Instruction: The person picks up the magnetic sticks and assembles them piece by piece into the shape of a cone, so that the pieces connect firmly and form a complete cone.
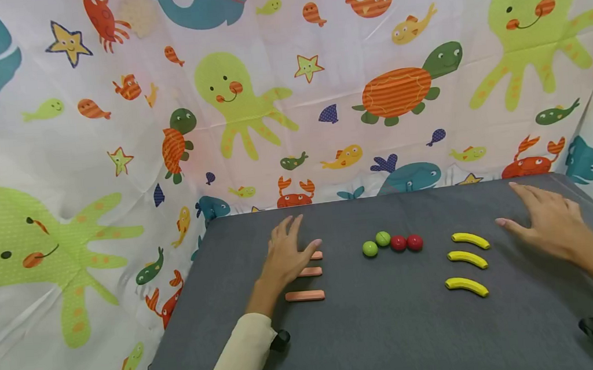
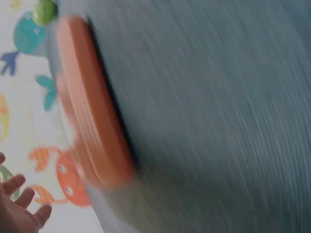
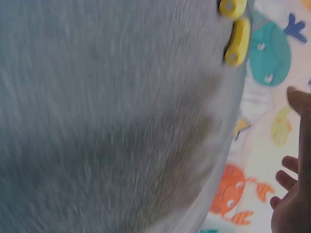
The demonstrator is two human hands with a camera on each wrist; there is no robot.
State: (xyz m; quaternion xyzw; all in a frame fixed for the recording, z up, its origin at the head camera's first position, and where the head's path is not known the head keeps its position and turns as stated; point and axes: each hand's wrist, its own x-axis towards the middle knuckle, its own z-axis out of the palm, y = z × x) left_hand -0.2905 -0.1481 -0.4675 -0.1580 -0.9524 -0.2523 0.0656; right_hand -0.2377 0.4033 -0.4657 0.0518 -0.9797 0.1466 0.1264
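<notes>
My left hand (image 1: 285, 254) is held over the left side of the table, fingers spread and holding nothing. Under and beside it lie three salmon-orange sticks (image 1: 305, 296), the farther two partly hidden by the hand. One stick (image 2: 97, 107) shows large and blurred in the left wrist view. To the right of three yellow toy bananas (image 1: 468, 259), my right hand (image 1: 552, 220) hovers above the table with straight, parted fingers and nothing in its grasp. Two small green balls (image 1: 370, 249) and two shiny red balls (image 1: 414, 242) sit in a row between the hands.
A dark grey cloth covers the table (image 1: 381, 335). Behind it and at the left hangs a white curtain (image 1: 268, 30) printed with sea animals. Dark bands (image 1: 280, 341) circle the wrists near the light sleeves (image 1: 239, 355).
</notes>
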